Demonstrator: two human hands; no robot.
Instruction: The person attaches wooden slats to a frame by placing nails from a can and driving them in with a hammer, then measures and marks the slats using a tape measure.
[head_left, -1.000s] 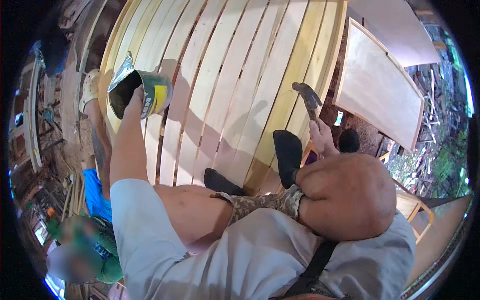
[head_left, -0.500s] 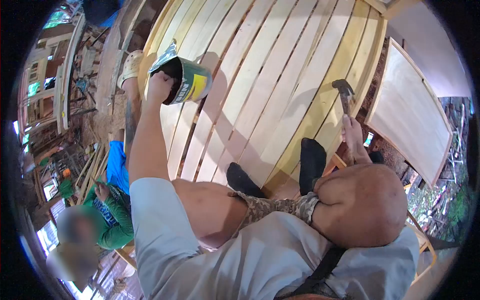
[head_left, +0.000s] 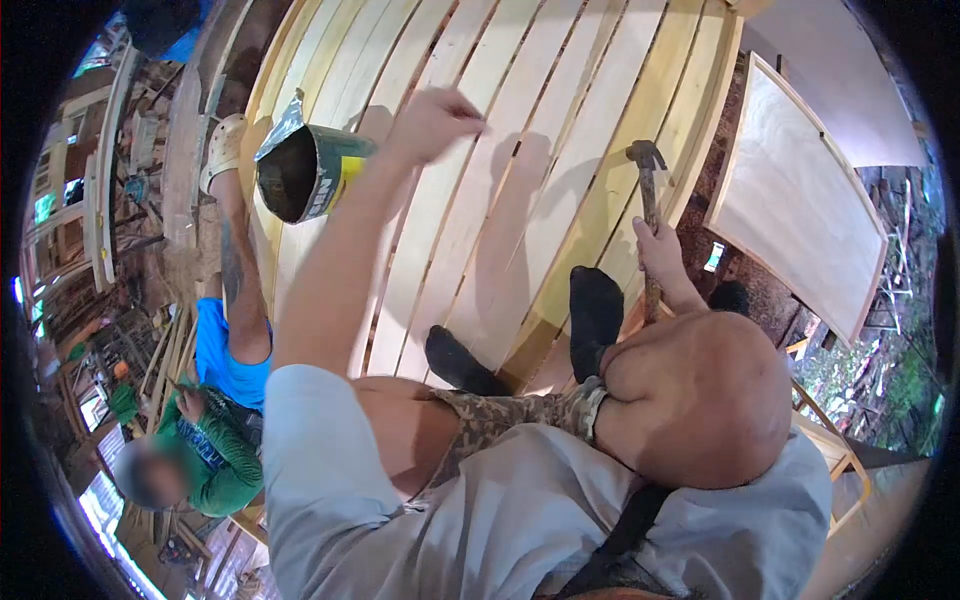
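A: Hand states?
B: Right hand point(head_left: 662, 252) is wrapped round the handle of a dark-headed, wooden-handled claw hammer point(head_left: 649, 192); left hand point(head_left: 430, 125) is narrow, fingers bunched together; motion blur there, can't tell if anything small is pinched in it.

A: Where's the hammer?
B: Right side, head in view over the yellowish boards of a big pale-wood slatted panel point(head_left: 610, 75); can't tell if head touches wood.

A: Left side?
B: Dark green cylindrical can with yellow label patch and torn silvery top point(head_left: 318, 175), on the slats near the panel's left edge; mouth dark, contents unreadable; left forearm crosses in front of its label; left hand is apart from it, over mid-panel.

A: Around that?
B: Two black-socked feet point(head_left: 592, 312) on the slats, between can and hammer; pale, wood-framed flat board point(head_left: 800, 205) beyond the right edge; co-worker in green top and blue shorts point(head_left: 228, 350) at far left.
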